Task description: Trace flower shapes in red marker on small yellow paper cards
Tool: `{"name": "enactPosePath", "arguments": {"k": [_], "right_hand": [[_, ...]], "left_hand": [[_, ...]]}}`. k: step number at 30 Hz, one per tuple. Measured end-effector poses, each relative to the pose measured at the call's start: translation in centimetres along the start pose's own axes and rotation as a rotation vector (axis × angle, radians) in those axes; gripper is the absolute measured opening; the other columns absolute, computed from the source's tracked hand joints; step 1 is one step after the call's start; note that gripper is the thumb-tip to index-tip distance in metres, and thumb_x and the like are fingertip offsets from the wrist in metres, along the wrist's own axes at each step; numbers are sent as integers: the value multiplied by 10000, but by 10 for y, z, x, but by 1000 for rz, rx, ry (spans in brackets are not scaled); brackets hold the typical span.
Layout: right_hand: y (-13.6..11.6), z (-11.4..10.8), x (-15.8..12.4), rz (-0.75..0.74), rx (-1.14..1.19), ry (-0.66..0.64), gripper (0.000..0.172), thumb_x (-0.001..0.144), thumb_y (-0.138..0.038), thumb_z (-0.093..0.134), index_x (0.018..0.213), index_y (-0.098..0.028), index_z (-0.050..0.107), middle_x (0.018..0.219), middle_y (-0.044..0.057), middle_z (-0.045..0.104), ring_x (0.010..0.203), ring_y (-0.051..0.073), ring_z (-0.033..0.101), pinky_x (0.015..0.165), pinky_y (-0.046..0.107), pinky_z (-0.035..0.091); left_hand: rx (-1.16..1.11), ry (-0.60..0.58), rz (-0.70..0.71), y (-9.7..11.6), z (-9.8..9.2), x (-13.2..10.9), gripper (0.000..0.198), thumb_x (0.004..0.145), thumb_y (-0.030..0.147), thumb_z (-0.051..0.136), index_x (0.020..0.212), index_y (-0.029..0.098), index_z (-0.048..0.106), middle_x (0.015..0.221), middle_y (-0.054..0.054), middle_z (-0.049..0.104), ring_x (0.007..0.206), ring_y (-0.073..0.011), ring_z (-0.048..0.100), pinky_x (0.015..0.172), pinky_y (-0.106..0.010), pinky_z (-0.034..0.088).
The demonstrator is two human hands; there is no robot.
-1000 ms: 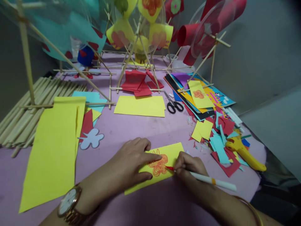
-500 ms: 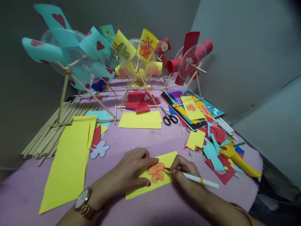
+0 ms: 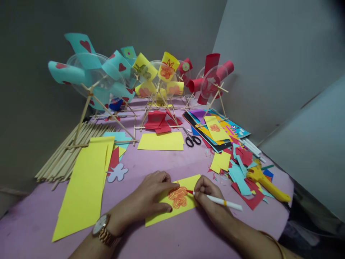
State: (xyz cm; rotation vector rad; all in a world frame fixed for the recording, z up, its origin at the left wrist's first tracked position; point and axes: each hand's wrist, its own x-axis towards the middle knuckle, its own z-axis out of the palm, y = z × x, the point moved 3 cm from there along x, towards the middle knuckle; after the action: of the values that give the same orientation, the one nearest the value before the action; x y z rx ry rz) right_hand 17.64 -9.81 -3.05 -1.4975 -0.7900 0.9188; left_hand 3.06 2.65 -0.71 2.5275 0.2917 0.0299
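Right hand (image 3: 206, 192) pinches pen (image 3: 223, 203) (seemingly tight).

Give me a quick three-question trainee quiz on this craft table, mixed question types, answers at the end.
1. True or false: the left hand presses on the yellow strip.
2. The right hand holds: A scissors, B a white pen, C a wooden stick.
3. Fill in: the swirl drawing is coloured ____.
Key: 1 true; 2 B; 3 orange.
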Motion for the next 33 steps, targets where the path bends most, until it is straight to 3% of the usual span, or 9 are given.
{"name": "enactPosePath", "arguments": {"k": [5,8,12,15,20,33], "right_hand": [[-2,-5,5,-5,119,141,116,680,-249,560,697,-212,452,524,-85,433,483,95,342,460,200,241],[-3,-1,3,-31,84,66,131,676,-247,586,693,-203,463,555,-73,451,502,94,356,462,198,248],[-2,5,-3,-57,3,-33,113,692,-228,577,692,-198,468,565,-69,431,515,98,353,472,208,255],[0,8,-9,-55,-70,-118,118,699,-195,543,648,-211,437,533,-75,395,500,102,333,463,218,237],[-3,16,-17,-215,-221,-304,83,727,-194,481,674,-226,424,518,-83,340,469,107,302,459,235,220],[3,22,-10,-146,-355,-323,92,781,-226,437,691,-223,417,536,-71,366,472,110,330,471,235,237]], "left_hand": [[-50,23,38,0,-3,-2,317,894,299,542,1211,311,549,1051,-30,528,994,-203,474,876,-333,368],[-76,18,54,-2,-3,-3,309,896,273,537,1202,315,554,1077,-26,531,1020,-196,471,899,-328,366],[-40,15,38,-2,-1,-4,448,733,290,731,1156,312,587,1093,-15,526,1040,-220,461,904,-342,362],[-14,11,22,0,-1,-3,489,665,241,776,1121,306,611,1079,-6,527,1036,-220,463,906,-343,355],[-12,-14,-10,2,-1,-2,547,631,223,805,1136,306,612,1065,-7,525,1029,-221,464,902,-347,347],[-43,-38,-24,1,-1,-1,542,642,260,814,1141,322,610,1059,-11,533,1018,-227,463,875,-340,349]]}}
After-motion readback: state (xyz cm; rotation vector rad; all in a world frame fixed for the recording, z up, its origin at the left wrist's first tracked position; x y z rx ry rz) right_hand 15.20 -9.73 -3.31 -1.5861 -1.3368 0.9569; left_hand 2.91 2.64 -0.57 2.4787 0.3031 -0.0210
